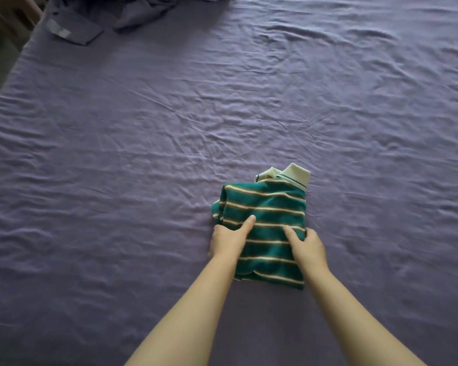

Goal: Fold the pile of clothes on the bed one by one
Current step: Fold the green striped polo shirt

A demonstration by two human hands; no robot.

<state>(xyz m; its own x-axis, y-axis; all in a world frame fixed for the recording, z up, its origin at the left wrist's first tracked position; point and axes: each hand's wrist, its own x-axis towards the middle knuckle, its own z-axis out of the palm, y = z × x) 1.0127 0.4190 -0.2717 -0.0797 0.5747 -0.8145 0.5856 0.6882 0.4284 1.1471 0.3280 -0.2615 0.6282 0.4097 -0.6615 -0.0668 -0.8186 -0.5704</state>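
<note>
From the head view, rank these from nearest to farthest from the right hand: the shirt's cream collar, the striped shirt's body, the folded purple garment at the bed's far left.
1. Striped shirt body: under the right hand.
2. Cream collar: just beyond, at the shirt's far end.
3. Folded purple garment: far left, near the bed's corner.

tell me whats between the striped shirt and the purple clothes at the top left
Only bare, wrinkled purple sheet lies between the striped shirt and the purple clothes, per the head view.
</note>
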